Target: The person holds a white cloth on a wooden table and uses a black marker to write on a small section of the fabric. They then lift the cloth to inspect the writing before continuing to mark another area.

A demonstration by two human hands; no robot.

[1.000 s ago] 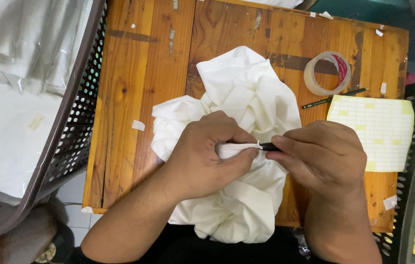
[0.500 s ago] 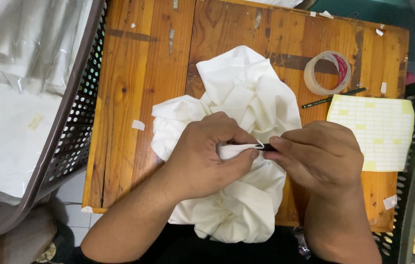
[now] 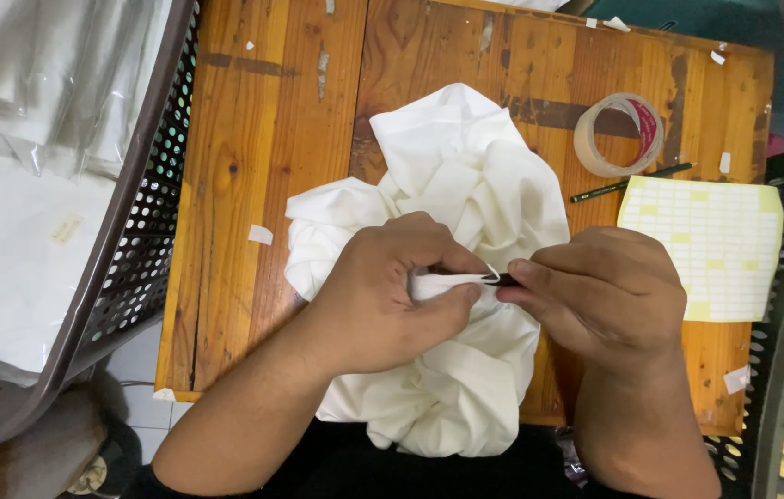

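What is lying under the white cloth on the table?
The white cloth rests on the wooden table, whose boards show all around it. Both hands, left and right, press on it. Anything beneath its middle is covered and cannot be seen.

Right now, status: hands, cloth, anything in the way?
Left hand pinching a fold of the white cloth. Right hand holding a small dark tool at that fold. Tape roll, pencil, label sheet lie right of it, apart.

Dark slim tool (image 3: 503,278) mostly hidden inside right hand (image 3: 595,300) grip — kind unclear; basket (image 3: 124,268) cut off at left edge.
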